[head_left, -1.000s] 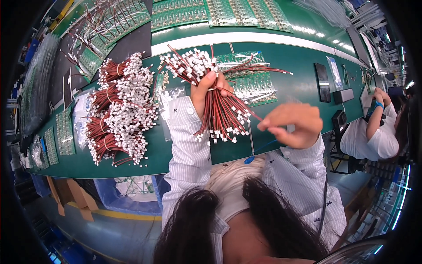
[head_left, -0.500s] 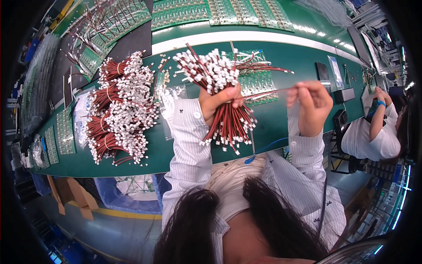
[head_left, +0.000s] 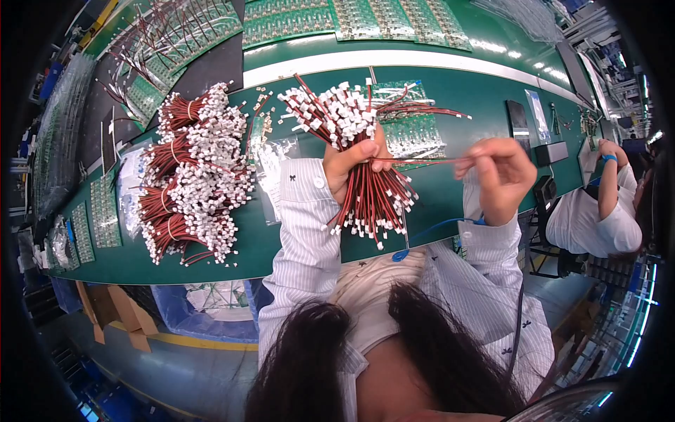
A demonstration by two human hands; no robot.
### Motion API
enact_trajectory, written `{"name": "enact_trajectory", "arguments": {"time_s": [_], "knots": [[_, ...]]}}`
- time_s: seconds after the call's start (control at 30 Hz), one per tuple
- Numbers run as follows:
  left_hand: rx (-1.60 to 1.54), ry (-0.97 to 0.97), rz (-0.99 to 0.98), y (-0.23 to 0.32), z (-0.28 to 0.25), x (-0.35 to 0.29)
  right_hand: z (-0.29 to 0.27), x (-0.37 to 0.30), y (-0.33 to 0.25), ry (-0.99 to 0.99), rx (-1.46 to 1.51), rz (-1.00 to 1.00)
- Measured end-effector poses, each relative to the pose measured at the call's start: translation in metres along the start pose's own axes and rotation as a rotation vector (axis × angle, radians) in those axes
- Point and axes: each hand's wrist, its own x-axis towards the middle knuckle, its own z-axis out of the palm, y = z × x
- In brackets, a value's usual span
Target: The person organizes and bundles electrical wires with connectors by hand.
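Observation:
My left hand (head_left: 353, 160) is closed around the middle of a thick bundle of red and dark connector wires (head_left: 373, 197). White plugs fan out from the bundle above and below my fist. From the fist a single thin wire (head_left: 422, 160) stretches right, and my right hand (head_left: 498, 176) pinches its far end between thumb and fingers. Behind the bundle lies a green circuit board panel (head_left: 415, 137) with a few loose wires (head_left: 429, 110) across it. To the left, several banded wire bundles (head_left: 169, 179) are stacked in a column.
Small loose parts (head_left: 260, 126) and a clear plastic bag (head_left: 275, 158) lie between the stack and my left arm. More circuit board panels (head_left: 288, 24) line the far side. A dark box (head_left: 550, 152) stands at right, near a seated co-worker (head_left: 598, 211). A blue bin (head_left: 204, 313) is below the table edge.
My right hand has shifted slightly right and down, and the wire it pinches now runs nearly level. The bundle in my left hand has turned a little.

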Motion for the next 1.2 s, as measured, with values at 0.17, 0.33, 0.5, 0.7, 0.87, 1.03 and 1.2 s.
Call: {"name": "enact_trajectory", "arguments": {"time_s": [0.17, 0.33, 0.5, 0.7, 0.87, 1.03, 1.2], "knots": [[-0.057, 0.061, 0.046, -0.003, 0.001, 0.002, 0.011, -0.008, 0.007, -0.223, -0.088, 0.056], [-0.021, 0.171, 0.032, 0.000, 0.002, 0.003, 0.003, -0.006, 0.003, -0.043, -0.119, 0.064], [-0.001, 0.114, -0.086, -0.009, 0.009, 0.003, -0.001, -0.011, 0.011, 0.135, -0.148, -0.208], [-0.063, 0.077, -0.025, -0.004, 0.009, 0.003, 0.000, -0.011, 0.013, 0.122, -0.158, -0.171], [-0.161, 0.043, -0.030, -0.001, 0.003, 0.001, 0.002, -0.004, 0.013, 0.053, -0.069, 0.095], [-0.181, 0.042, -0.037, 0.003, 0.002, 0.001, -0.005, -0.008, 0.022, -0.173, -0.159, 0.205], [-0.169, 0.175, 0.053, -0.003, 0.005, 0.002, -0.008, -0.007, 0.025, -0.328, 0.007, 0.400]]}}
